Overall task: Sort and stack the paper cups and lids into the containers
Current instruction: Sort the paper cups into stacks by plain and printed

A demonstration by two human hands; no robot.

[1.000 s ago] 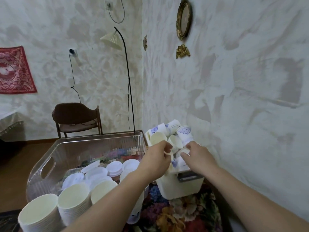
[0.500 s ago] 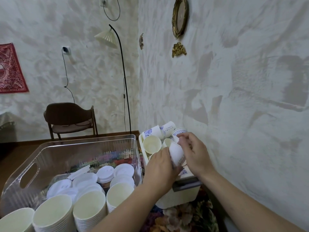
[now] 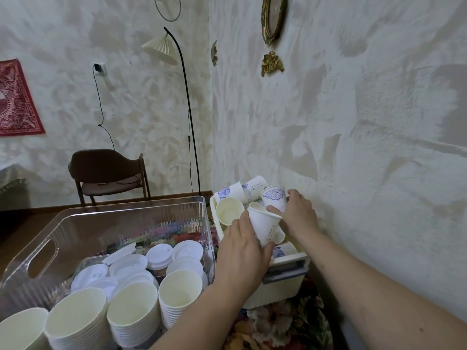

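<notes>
While the left hand [image 3: 242,251] grasps a tilted paper cup [image 3: 264,224], the right hand [image 3: 295,213] grasps a patterned cup [image 3: 274,199] just behind.

lids [image 3: 161,256] lie in the clear bin [image 3: 75,223] behind stacked cups [image 3: 136,311]; the small bin [image 3: 278,286] of loose cups sits right.

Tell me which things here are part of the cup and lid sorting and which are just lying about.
Part of the job: paper cup held by left hand; patterned cup gripped by right hand; white bin of loose cups; clear bin; lids; stacked cups.

Just lying about: chair; floor lamp; red wall hanging; gold frame.
</notes>
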